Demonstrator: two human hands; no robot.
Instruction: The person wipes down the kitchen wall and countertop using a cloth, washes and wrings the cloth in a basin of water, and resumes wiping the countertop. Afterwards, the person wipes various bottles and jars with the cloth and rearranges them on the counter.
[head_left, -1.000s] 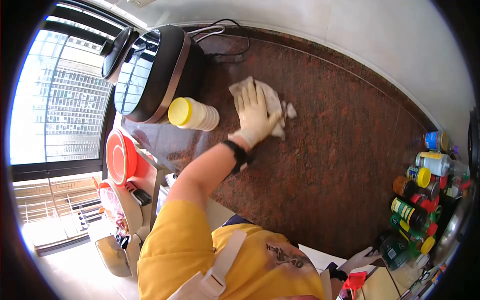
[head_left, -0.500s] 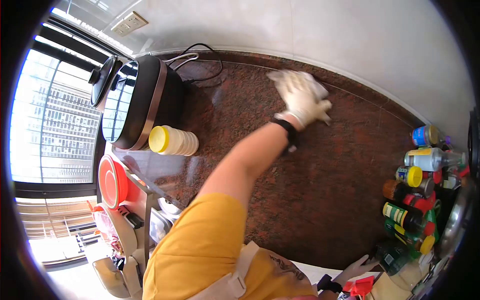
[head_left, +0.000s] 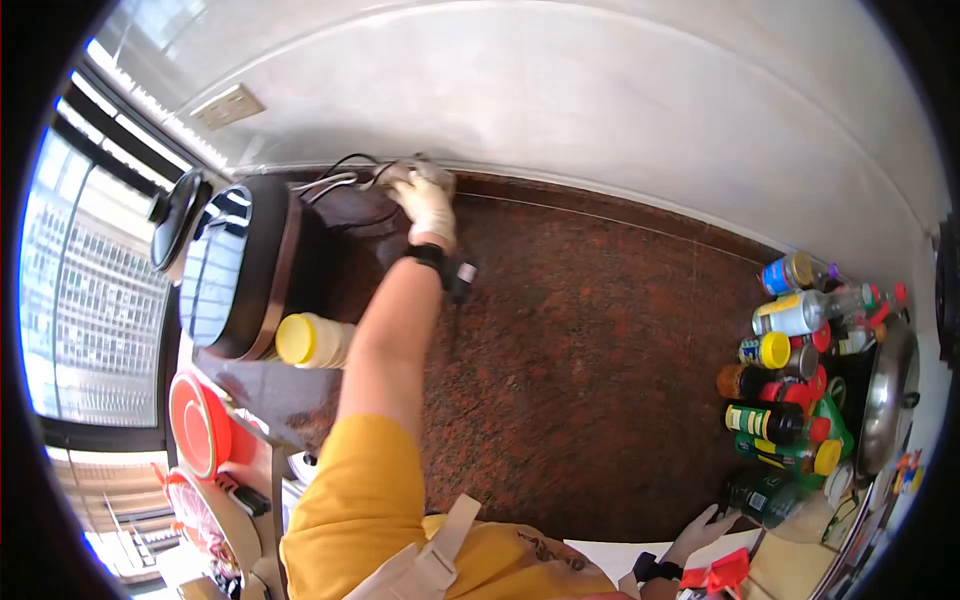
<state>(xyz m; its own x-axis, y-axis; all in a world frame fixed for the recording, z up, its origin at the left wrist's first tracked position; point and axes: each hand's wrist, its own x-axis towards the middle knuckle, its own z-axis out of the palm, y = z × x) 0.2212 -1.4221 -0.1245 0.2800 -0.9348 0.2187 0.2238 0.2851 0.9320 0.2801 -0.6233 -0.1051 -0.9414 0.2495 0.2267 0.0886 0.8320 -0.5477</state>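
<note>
My left hand (head_left: 424,208), in a pale glove, presses a greyish-white cloth (head_left: 436,174) against the back edge of the dark red-brown stone counter (head_left: 580,370). Its fingers bend over the cloth, beside the black and white cords (head_left: 335,182) behind a black rice cooker (head_left: 270,270). A black band circles that wrist. At the lower right, my gloved right hand (head_left: 703,530) rests at the counter's front edge, thumb and fingers apart. It is beside a large dark green bottle (head_left: 765,497); whether it touches the bottle I cannot tell.
A yellow-lidded jar (head_left: 315,342) stands before the cooker. Several bottles and jars (head_left: 790,375) crowd the right end, near a metal lid (head_left: 885,400). Red bowls (head_left: 198,425) sit by the window at left. A wall socket (head_left: 228,105) is at upper left.
My left hand has moved left along the back of the counter with the cloth, up to the cords. The view has shifted; my right hand stays near the dark green bottle.
</note>
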